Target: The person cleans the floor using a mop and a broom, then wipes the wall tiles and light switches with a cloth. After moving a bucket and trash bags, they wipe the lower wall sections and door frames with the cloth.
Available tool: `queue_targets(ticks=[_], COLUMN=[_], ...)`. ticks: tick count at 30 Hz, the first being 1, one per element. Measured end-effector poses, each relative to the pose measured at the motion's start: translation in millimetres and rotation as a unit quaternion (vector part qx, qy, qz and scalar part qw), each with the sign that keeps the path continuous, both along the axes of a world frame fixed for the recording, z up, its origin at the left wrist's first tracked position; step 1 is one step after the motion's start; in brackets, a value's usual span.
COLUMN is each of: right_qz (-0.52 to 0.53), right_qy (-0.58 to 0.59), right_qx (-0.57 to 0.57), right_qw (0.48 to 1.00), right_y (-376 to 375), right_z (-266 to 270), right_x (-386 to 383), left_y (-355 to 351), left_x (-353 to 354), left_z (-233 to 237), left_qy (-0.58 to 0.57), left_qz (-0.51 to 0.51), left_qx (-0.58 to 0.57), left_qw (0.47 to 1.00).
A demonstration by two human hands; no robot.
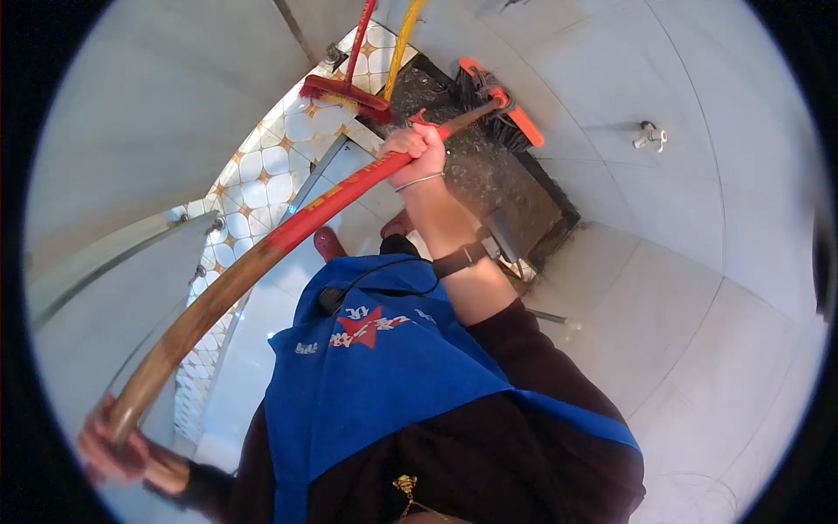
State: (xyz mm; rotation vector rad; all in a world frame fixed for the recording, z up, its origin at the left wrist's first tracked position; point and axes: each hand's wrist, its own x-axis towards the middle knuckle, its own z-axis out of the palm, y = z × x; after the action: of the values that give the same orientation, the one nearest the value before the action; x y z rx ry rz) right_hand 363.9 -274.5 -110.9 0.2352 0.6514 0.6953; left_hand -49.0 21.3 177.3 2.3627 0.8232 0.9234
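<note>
A long mop (218,297) runs diagonally across the view, its handle bare wood at the lower end and red with yellow lettering further up. My left hand (113,445), slightly blurred at the lower left, is wrapped round the handle's end. Higher up, my right hand (417,153) grips the handle near the mop head, with fingers closed. The mop head has an orange bar (522,120) with dark strands (476,92) and lies over a dark, wet-looking floor basin (497,179). A red broom (345,92) stands just beyond my right hand.
Beside the broom is a yellow pole (401,48). A tap (649,136) sticks out of the pale wall (663,227) at right. Patterned tiles (253,188) run along the left, with grey panels (131,131) beyond. My red shoes (328,243) stand below the handle.
</note>
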Motion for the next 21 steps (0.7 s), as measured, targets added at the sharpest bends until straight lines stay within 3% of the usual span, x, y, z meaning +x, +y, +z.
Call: queue_targets(ticks=[1,2,3,4,6,9,10,11,12,13,14,15,16,17,18,21], right_qz=[0.003,0.006,-0.005,0.002,0.005,0.033,0.049,0.068,0.070,0.089,0.108,0.110,0.108,0.107,0.114,0.116], right_qy=[-0.001,-0.004,-0.005,-0.020,-0.036,-0.058,-0.050,-0.042,-0.044,-0.026,-0.007,-0.016,-0.007,-0.002,0.011,0.054], right_qx=[0.029,0.059,0.062,0.077,0.097,0.134,0.122,0.112,0.116,0.105,0.095,0.037,-0.010,-0.056,-0.003,-0.040], right_qw=[1.000,0.998,0.998,0.997,0.995,0.989,0.990,0.991,0.990,0.990,0.990,0.993,0.994,0.993,0.993,0.991], right_y=[4.6,9.6,15.3,22.8,38.8,64.1,72.5,81.1,88.5,95.5,103.6,113.6,114.7,113.9,107.0,90.5], right_z=[12.9,25.2,36.1,46.3,68.8,94.3,97.4,98.4,93.0,79.6,61.6,31.8,6.0,-19.6,-51.3,-97.8], right_x=[-2.6,-4.7,-6.8,-9.5,-11.7,-6.3,-2.3,2.0,8.2,14.6,20.8,28.8,36.5,46.0,52.9,61.1], left_y=[12.0,28.6,46.3,45.1,36.0,17.7,28.6,50.3,59.5,38.5,13.7,24.4,28.2,32.2,-5.4,-40.7], left_x=[-4.8,-20.2,-35.8,-29.1,-16.9,-4.6,-23.5,-60.2,-81.2,-48.0,-14.6,-17.6,-18.7,-18.4,32.5,80.3], left_z=[14.4,31.5,49.2,60.0,81.1,104.0,104.3,99.6,89.9,68.9,51.4,30.7,10.4,-16.0,-32.0,-66.1], left_qy=[-0.009,-0.075,0.007,0.008,-0.132,-0.332,-0.332,-0.218,-0.088,-0.273,-0.212,-0.309,-0.387,-0.362,-0.321,-0.268], left_qz=[-0.166,-0.187,-0.240,-0.248,-0.257,-0.250,-0.253,-0.132,0.002,0.024,-0.005,-0.098,-0.180,-0.066,-0.187,-0.189], left_qx=[0.072,0.010,0.095,0.098,-0.011,-0.174,-0.170,0.030,0.229,0.069,0.046,-0.167,-0.369,-0.300,-0.377,-0.420], left_qw=[0.983,0.979,0.966,0.964,0.957,0.893,0.893,0.967,0.969,0.959,0.976,0.931,0.826,0.880,0.849,0.846])
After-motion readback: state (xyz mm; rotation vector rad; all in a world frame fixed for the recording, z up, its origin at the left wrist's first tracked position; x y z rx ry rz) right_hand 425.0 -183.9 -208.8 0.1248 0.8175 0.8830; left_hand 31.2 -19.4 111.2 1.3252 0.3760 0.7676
